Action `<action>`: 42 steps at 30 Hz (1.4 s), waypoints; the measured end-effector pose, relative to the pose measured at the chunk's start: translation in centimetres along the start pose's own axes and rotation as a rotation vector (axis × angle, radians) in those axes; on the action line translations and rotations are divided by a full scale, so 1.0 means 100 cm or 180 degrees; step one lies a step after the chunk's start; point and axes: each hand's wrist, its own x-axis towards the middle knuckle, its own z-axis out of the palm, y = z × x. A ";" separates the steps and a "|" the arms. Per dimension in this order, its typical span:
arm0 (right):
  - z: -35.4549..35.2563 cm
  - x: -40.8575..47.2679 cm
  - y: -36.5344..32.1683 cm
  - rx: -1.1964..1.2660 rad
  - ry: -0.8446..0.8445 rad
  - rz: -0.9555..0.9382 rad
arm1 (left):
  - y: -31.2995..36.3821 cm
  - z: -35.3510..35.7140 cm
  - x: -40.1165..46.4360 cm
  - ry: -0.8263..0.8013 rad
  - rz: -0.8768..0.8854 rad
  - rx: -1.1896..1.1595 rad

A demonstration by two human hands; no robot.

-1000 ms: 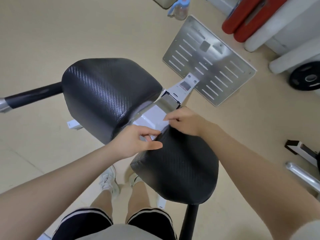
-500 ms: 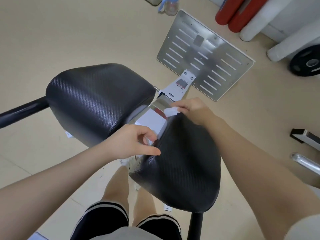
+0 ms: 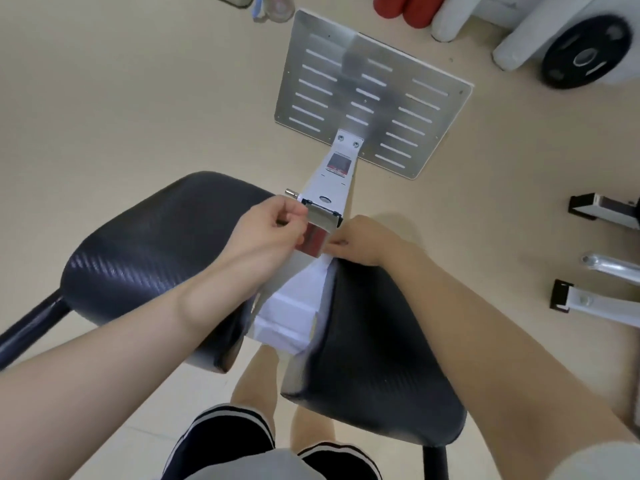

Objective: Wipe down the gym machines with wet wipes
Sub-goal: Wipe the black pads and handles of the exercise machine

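The gym machine has two black textured pads, the left pad [image 3: 156, 258] and the right pad [image 3: 377, 362]. A white frame [image 3: 294, 306] runs between them up to a chrome post [image 3: 320, 226]. My right hand [image 3: 362, 240] rests at the top inner edge of the right pad. It pinches a white wet wipe [image 3: 328, 255] that is mostly hidden under its fingers. My left hand [image 3: 273, 226] hovers over the left pad beside the post. Its fingers are curled, thumb against forefinger, with nothing visible in them.
A slotted metal footplate [image 3: 370, 91] lies on the beige floor ahead. At the upper right are a black weight plate [image 3: 585, 51], white rollers [image 3: 453, 19] and red rollers [image 3: 405, 8]. Other machine frames [image 3: 602, 296] stand at right. My legs are below the pads.
My left hand moved forward from the gap between the pads to beside the chrome post. My right hand shifted slightly along the right pad's top edge. The view tilted forward.
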 end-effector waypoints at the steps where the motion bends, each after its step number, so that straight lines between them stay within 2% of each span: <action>1: 0.002 0.009 0.005 0.0022 0.0094 0.0132 | -0.001 -0.001 0.005 -0.0024 -0.0063 -0.0005; 2: 0.005 0.014 0.010 0.0134 0.0309 0.0285 | -0.003 -0.001 0.010 -0.0048 -0.0131 -0.0024; 4: 0.005 0.012 0.023 0.0721 0.1071 0.0651 | -0.004 0.001 0.016 -0.0239 -0.0202 0.0069; 6: 0.002 -0.001 0.039 0.1260 0.1652 0.0955 | -0.003 0.009 0.021 -0.0681 -0.0231 0.0360; 10: 0.004 -0.017 0.065 0.1100 0.1237 0.1397 | -0.003 0.034 0.029 -0.1378 -0.0504 0.0920; 13: 0.006 -0.004 0.058 0.1449 0.0833 0.1336 | -0.001 0.050 0.038 -0.1507 -0.0631 0.1093; 16: 0.000 0.018 0.041 0.2307 0.0490 0.1234 | -0.004 0.061 0.049 -0.1553 -0.0818 0.0991; 17: -0.002 0.023 0.036 0.2336 0.0330 0.1101 | -0.005 0.064 0.050 -0.1566 -0.0908 0.0910; 19: -0.003 0.026 0.033 0.1869 -0.0011 0.0849 | -0.007 0.067 0.053 -0.1569 -0.0958 0.0855; 21: -0.002 0.021 0.039 0.1701 0.0006 0.0839 | -0.010 0.067 0.055 -0.1599 -0.1059 0.0762; 24: -0.003 0.012 0.051 0.1862 0.0269 0.1007 | -0.012 0.066 0.059 -0.1604 -0.1183 0.0585; 29: -0.003 -0.009 0.086 0.1097 0.0232 0.1388 | -0.010 0.067 0.058 -0.1601 -0.1275 0.0361; 32: 0.000 -0.030 0.100 0.1444 0.0387 0.1594 | -0.011 0.069 0.058 -0.1569 -0.1351 0.0218; 35: 0.004 -0.015 0.082 0.1605 0.0538 0.1281 | -0.012 0.071 0.058 -0.1504 -0.1392 0.0070; 38: 0.005 0.008 0.060 0.1592 0.0386 0.0833 | -0.013 0.069 0.056 -0.1492 -0.1340 -0.0089; 42: 0.005 -0.006 0.076 0.1532 0.0476 0.1096 | -0.011 0.069 0.053 -0.1483 -0.1389 -0.0405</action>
